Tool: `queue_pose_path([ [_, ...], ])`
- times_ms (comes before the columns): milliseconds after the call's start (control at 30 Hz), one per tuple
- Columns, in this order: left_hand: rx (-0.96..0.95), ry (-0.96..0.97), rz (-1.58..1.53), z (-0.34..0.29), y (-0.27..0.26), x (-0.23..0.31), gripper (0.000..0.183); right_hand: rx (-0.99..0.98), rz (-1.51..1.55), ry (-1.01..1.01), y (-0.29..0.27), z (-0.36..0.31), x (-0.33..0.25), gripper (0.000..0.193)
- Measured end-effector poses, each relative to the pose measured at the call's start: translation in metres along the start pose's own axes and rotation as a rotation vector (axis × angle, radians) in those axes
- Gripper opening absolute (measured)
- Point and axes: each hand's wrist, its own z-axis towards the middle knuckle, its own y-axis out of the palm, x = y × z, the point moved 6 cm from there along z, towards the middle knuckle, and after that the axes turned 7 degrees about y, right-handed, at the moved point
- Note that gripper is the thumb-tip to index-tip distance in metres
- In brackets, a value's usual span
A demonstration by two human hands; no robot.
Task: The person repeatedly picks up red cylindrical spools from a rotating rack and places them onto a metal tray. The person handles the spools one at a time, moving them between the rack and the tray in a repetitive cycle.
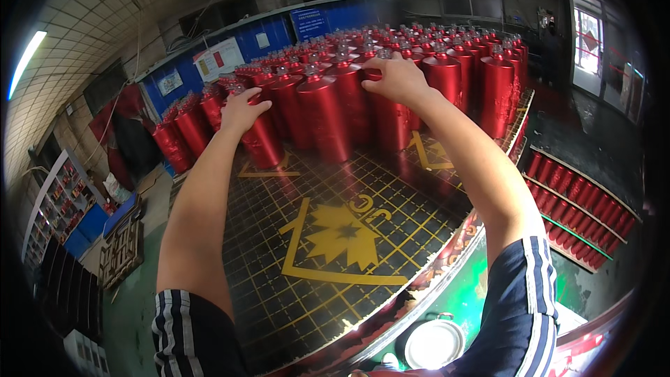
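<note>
Glossy red metal bottles are shining with silver caps. The surface beneath is showing black with a yellow grid and a yellow starburst emblem. Navy sleeves are displaying white stripes. A wall behind is showing blue panels.

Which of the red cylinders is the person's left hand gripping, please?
The left hand grips the red cylinder at the front-left corner of the cluster, standing nearer the person than its neighbours.
</note>
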Motion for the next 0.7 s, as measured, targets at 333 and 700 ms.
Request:
queue_pose_path([
  [333,0.604,0.281,-0.153,-0.103,-0.090,0.031,0.053,0.729,0.403,-0.319,-0.092,-0.129,0.025,0.049],
  [700,0.315,0.728,-1.067,-0.338,-0.236,0.192,0.058,0.830,0.473,-0.069,-0.273,-0.547,-0.011,0.045],
])
